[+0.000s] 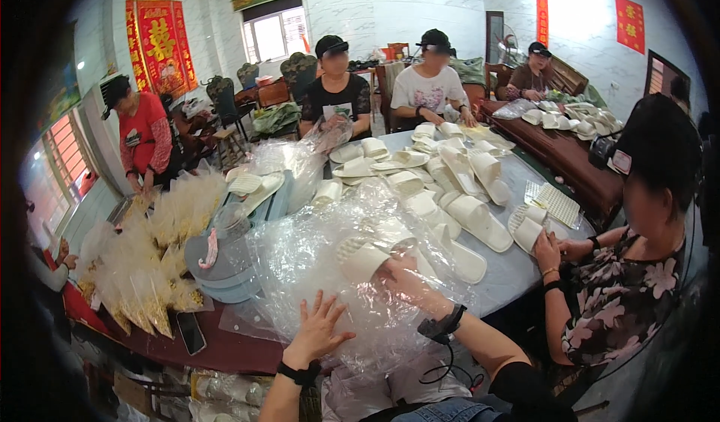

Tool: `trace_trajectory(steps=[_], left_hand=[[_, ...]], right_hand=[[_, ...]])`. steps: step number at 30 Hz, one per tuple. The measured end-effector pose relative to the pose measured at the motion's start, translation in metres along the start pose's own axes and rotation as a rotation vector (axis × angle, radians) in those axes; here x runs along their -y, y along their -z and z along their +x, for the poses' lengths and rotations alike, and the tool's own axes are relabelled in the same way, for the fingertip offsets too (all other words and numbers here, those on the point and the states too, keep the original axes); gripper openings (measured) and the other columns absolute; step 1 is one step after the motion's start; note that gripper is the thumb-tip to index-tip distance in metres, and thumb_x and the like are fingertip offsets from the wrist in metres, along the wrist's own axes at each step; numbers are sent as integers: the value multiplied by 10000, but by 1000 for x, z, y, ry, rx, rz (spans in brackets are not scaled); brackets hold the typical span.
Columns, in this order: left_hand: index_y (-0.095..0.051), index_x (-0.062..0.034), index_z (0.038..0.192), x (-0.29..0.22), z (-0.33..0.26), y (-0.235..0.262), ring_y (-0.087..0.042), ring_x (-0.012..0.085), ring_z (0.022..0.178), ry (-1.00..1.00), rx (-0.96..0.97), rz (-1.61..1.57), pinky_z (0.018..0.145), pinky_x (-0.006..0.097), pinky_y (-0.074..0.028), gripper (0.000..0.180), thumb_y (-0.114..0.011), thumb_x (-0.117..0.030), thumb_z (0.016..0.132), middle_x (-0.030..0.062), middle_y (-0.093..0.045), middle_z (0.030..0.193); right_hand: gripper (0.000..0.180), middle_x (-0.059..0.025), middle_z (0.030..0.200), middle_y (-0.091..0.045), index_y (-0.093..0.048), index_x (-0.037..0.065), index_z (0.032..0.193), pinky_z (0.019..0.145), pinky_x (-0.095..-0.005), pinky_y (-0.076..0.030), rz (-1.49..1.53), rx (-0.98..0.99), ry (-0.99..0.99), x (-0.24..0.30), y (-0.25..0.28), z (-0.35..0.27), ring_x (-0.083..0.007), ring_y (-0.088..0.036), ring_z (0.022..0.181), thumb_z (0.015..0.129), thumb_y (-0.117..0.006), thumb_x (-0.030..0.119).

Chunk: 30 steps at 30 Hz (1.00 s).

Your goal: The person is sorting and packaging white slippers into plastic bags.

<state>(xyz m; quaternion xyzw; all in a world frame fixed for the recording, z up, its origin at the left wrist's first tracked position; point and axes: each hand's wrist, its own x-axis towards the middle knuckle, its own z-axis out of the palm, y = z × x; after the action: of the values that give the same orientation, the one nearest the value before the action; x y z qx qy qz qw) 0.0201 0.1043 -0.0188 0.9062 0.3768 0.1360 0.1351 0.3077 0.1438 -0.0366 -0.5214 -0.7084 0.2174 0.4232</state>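
Observation:
A big clear plastic bag (289,253) lies crumpled over the near side of the table. My left hand (321,330) rests against its near edge, fingers spread and nothing gripped. My right hand (405,278) is closed on a white slipper (361,260) in the middle of the clear plastic, its toe pointing left. Another white slipper lies just beyond that hand, partly covered by the film. Whether the held slipper is inside the bag or on top of it, I cannot tell.
Many white slippers (471,211) are heaped across the grey table (517,268). At the left stand a round blue-grey container (225,270), pointed clear bags of yellow bits (142,294) and a phone (191,333). A co-worker at the right handles a slipper (526,227); others sit across the table.

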Motion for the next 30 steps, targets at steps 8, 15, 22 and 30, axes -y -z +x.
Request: trace_trajectory(steps=[8,15,22,30], left_hand=[[-434,-168,1525,61,24,-21,-67,442,1541,42,-31,710,1118,775,-90,861,-616,-676,853,148,-258,1644],[-530,-96,1433,32,24,25,-104,437,1536,97,20,263,1141,731,-144,708,-700,-482,864,175,-304,1621],[-585,-7,1312,-3,-17,30,-318,416,1480,300,-353,294,1186,599,-216,549,-766,-229,844,232,-391,1559],[-398,-102,1534,-105,-1,3,-206,430,1525,-241,-110,84,1133,731,-136,861,-683,-563,864,197,-331,1611]], right_hand=[[322,-192,1239,-585,-698,43,1030,971,-525,-362,-588,34,156,87,-26,-36,-382,-507,1174,840,-683,302],[295,-155,1312,-584,-686,63,1079,983,-665,-325,-632,87,4,41,-47,-33,-400,-477,1298,887,-606,272],[345,-150,1346,-543,-658,85,1162,1016,-616,-338,-639,78,-68,61,-47,-25,-374,-437,1339,846,-634,223],[352,-125,1377,-539,-672,114,1160,971,-528,-374,-488,32,159,39,-58,-19,-340,-440,1302,850,-621,272]])
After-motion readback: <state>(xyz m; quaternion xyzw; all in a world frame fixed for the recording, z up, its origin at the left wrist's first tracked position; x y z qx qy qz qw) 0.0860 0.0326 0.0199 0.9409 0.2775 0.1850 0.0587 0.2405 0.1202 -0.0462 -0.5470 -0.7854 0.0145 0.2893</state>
